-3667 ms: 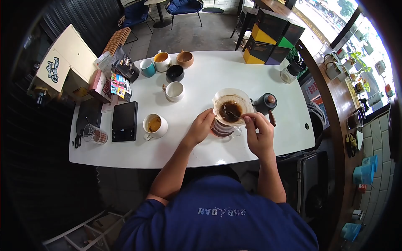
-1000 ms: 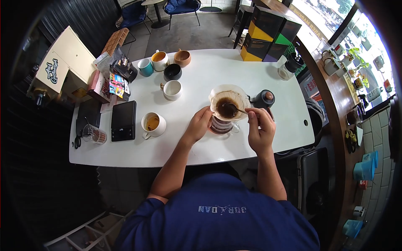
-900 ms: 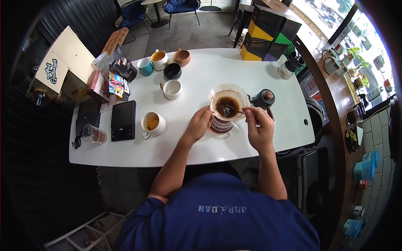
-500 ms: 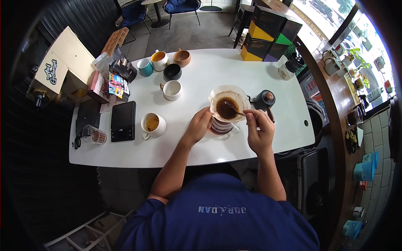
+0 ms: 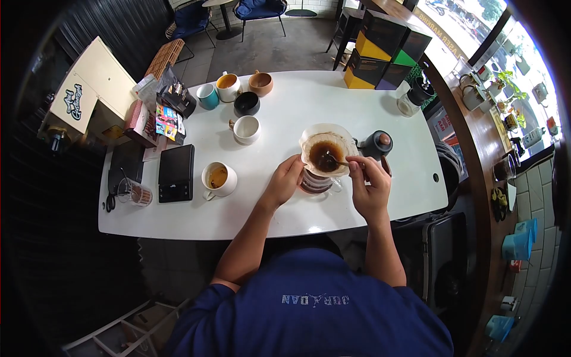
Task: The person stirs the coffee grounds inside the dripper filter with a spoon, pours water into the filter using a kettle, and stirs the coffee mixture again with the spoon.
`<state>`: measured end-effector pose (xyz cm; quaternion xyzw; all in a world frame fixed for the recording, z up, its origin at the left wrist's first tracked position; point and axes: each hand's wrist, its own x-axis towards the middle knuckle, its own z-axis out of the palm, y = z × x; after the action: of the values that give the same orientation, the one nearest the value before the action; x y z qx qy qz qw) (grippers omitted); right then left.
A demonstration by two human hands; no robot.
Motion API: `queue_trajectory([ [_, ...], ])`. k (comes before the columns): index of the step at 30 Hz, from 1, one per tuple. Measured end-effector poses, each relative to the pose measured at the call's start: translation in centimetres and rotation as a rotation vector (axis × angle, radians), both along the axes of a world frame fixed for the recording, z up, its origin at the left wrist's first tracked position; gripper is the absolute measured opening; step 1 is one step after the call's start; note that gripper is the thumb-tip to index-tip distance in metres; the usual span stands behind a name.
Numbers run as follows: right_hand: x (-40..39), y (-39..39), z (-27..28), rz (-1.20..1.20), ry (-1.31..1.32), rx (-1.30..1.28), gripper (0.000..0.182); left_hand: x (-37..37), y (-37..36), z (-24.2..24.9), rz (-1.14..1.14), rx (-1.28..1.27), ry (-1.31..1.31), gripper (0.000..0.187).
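Note:
A white paper filter (image 5: 308, 138) with wet brown coffee (image 5: 325, 156) inside sits on top of a glass server (image 5: 315, 182). My left hand (image 5: 285, 180) is closed on the filter's left edge, fingers pressed together at the rim. From the right, my right hand (image 5: 370, 184) pinches the handle of a spoon (image 5: 340, 162), whose tip is in the coffee. A dark kettle (image 5: 377, 144) stands just behind my right hand. To the left is a white mug (image 5: 219, 179) holding amber liquid.
Several cups, including a white one (image 5: 245, 129), stand farther back. A black scale (image 5: 176, 174), a glass (image 5: 140, 194) and coffee bags (image 5: 176, 95) are at the left. Stacked boxes (image 5: 380, 50) and a glass-based grinder (image 5: 416, 95) occupy the back right.
The spoon has shifted slightly within the coffee, its bowl now lower in the filter. Both hands keep nearly the same places. The whole view has moved very slightly.

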<state>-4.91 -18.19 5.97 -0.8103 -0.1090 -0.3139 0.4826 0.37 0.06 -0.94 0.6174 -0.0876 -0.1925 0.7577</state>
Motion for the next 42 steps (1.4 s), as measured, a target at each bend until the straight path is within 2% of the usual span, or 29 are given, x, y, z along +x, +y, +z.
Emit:
queue_trajectory([
  [8, -0.1, 1.0, 0.5, 0.096, 0.021, -0.054, 0.01, 0.0, 0.0, 0.1, 0.009, 0.032, -0.022, 0.029],
  [11, -0.3, 0.8, 0.6, -0.004, -0.04, -0.027, 0.01, 0.1, 0.0, 0.1, 0.001, 0.014, -0.015, 0.03],
  [16, -0.1, 0.1, 0.2, 0.002, 0.025, -0.078, 0.01, -0.1, -0.2, 0.2, 0.012, 0.015, -0.006, 0.029],
  [19, -0.2, 0.4, -0.3, -0.098, -0.067, 0.094, 0.009, -0.1, -0.1, 0.1, 0.006, -0.003, -0.004, 0.029],
  [22, 0.1, -0.2, -0.7, -0.029, -0.035, 0.019, 0.011, 0.0, -0.2, 0.0, 0.006, -0.006, -0.018, 0.029],
  [27, -0.8, 0.4, 0.3, -0.016, -0.004, 0.085, 0.011, 0.0, -0.1, 0.2, -0.006, 0.005, -0.005, 0.029],
  [32, -0.3, 0.6, 0.5, 0.032, -0.008, -0.009, 0.013, -0.1, -0.1, 0.7, 0.003, 0.032, -0.008, 0.029],
  [40, -0.4, 0.6, 0.7, 0.002, 0.012, -0.027, 0.013, -0.1, -0.2, 0.8, -0.002, 0.017, -0.005, 0.03],
  [42, -0.6, 0.7, 0.7, -0.039, -0.026, 0.05, 0.012, -0.1, -0.2, 0.7, -0.003, 0.016, -0.02, 0.03],
])
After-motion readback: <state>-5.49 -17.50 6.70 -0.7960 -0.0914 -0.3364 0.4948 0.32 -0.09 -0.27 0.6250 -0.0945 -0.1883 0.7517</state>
